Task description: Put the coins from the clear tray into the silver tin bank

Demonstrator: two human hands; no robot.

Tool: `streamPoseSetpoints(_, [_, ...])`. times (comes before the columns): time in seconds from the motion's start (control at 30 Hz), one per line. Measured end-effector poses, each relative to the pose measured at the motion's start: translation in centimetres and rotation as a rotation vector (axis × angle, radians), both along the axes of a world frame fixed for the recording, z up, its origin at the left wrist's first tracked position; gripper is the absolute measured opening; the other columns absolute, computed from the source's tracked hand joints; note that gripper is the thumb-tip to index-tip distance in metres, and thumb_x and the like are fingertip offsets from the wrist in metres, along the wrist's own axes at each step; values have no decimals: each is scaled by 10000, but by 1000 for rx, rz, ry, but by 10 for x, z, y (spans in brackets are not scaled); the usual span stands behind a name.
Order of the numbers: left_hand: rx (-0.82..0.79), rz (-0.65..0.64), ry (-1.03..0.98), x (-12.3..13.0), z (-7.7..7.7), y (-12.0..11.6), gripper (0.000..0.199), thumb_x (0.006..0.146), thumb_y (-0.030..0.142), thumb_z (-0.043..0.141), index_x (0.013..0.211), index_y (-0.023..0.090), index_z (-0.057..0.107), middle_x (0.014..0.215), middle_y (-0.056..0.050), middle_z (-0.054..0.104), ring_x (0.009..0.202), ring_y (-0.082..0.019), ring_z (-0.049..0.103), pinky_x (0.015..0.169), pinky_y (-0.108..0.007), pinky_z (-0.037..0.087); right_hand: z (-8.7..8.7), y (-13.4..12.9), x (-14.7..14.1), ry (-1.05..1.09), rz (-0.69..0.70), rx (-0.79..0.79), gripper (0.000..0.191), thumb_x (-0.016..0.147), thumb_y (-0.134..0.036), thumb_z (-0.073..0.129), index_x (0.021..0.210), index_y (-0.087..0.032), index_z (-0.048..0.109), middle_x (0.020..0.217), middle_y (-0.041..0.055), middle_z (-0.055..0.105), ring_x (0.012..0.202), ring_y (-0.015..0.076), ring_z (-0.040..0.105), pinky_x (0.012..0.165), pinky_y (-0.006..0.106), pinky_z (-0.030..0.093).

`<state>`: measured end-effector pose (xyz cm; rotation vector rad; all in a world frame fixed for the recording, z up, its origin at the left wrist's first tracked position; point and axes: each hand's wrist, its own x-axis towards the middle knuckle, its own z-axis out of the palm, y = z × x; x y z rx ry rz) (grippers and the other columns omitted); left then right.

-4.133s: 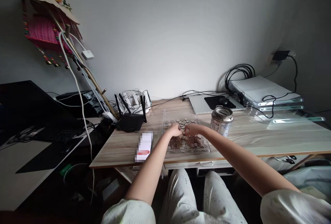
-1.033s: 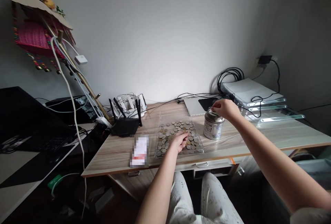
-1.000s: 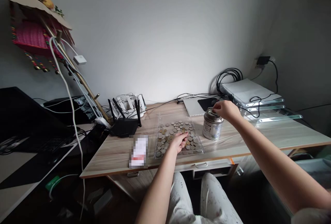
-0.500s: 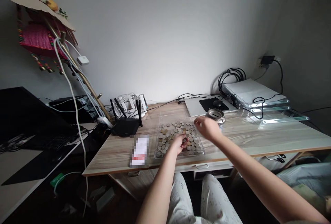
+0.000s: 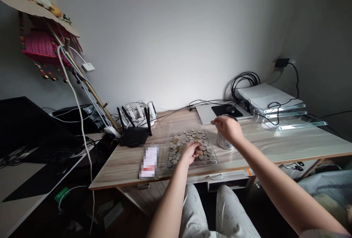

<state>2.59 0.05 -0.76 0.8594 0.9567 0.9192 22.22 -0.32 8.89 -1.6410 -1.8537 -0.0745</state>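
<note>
Resting on the near part of the clear tray [image 5: 213,161], the left hand [image 5: 190,152] lies curled over the coins [image 5: 189,135], its fingertips down among them; whether it already pinches one cannot be told, since the fingers hide it. From that hand, the loose spread of coins runs toward twelve o'clock across the tray, and the tin can [image 5: 223,142] stands just beside the tray's right edge at about two o'clock. The right hand [image 5: 227,128] hovers in front of the can's top, fingers drawn together as if pinching something small, though no coin shows between them. Done well, this step seems to call for lifting one coin at a time from the near edge of the heap rather than digging in the middle, keeping the wrist low so neighbours are not flicked over the shallow rim. Farther off, a router [image 5: 134,133] sits at ten o'clock, a mouse [image 5: 230,109] at one o'clock on its dark pad [image 5: 220,110], and coiled cables [image 5: 243,79] lie beyond by the wall.
</note>
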Motion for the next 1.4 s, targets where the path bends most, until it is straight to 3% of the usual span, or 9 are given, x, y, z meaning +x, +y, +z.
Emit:
streamPoseSetpoints(0.2, [-33, 64, -24, 0, -3, 2, 74, 701, 138, 512, 680, 99, 571, 588, -27, 531, 408, -35, 394, 368, -156, 128, 23, 19, 55, -282, -175, -115, 230, 769, -237, 442, 782, -187, 665, 864, 81, 624, 793, 180, 553, 586, 250, 352])
streamPoseSetpoints(0.4, [15, 27, -6, -1, -5, 2, 119, 706, 182, 537, 727, 90, 609, 580, -22, 526, 422, -38, 410, 380, -156, 156, 18, 11, 39, -274, -206, -102, 256, 789, -297, 446, 865, -199, 670, 895, 93, 624, 876, 210, 540, 624, 263, 376])
streamPoseSetpoints(0.5, [29, -12, -16, -2, -4, 1, 162, 706, 232, 556, 775, 97, 612, 559, -14, 521, 413, -41, 409, 378, -156, 153, 3, -1, 6, -204, -77, -16, 299, 835, -330, 386, 921, -220, 651, 944, 76, 627, 840, 177, 550, 605, 241, 372])
streamPoseSetpoints(0.63, [32, 1, -42, -1, -2, 0, 132, 704, 245, 553, 762, 127, 558, 550, -9, 532, 401, -55, 429, 369, -157, 168, -36, -6, -42, -144, 224, -252, 271, 798, -385, 461, 858, -224, 671, 841, 49, 658, 737, 149, 582, 582, 215, 370])
streamPoseSetpoints(0.8, [-5, 47, -49, 1, -1, 0, 95, 727, 231, 522, 769, 146, 515, 523, 10, 514, 373, -60, 427, 358, -155, 177, -66, 4, -70, -13, 295, -420, 204, 754, -303, 516, 800, -215, 694, 733, 20, 671, 699, 137, 595, 609, 204, 387])
streamPoseSetpoints(0.97, [-104, 27, -24, -1, 3, 0, 117, 730, 193, 491, 814, 117, 522, 560, -43, 576, 402, -90, 492, 357, -163, 270, -41, 0, -56, 38, 174, -168, 220, 782, -283, 483, 840, -268, 694, 871, 8, 674, 741, 132, 586, 594, 206, 380])
streamPoseSetpoints(1.1, [-154, 80, -80, -1, 4, -1, 116, 719, 138, 477, 827, 108, 504, 584, -62, 593, 507, -135, 580, 485, -228, 452, -1, 7, -6, 7, -26, 63, 254, 792, -311, 459, 899, -252, 682, 891, 32, 663, 786, 152, 566, 615, 228, 384])
streamPoseSetpoints(1.3, [-170, 105, -93, 0, 5, -2, 99, 723, 109, 439, 808, 108, 489, 603, -87, 605, 572, -158, 619, 548, -261, 503, 23, 24, 59, -158, -180, -232, 195, 680, -264, 542, 792, -255, 702, 784, 23, 659, 732, 171, 572, 556, 239, 363])
streamPoseSetpoints(1.4, [-173, 88, -99, -1, 5, -2, 138, 728, 89, 394, 822, 97, 495, 630, -103, 616, 574, -148, 617, 545, -253, 506, 20, 12, 47, -135, -169, -91, 245, 738, -303, 508, 896, -236, 683, 854, 46, 654, 816, 184, 561, 617, 247, 389])
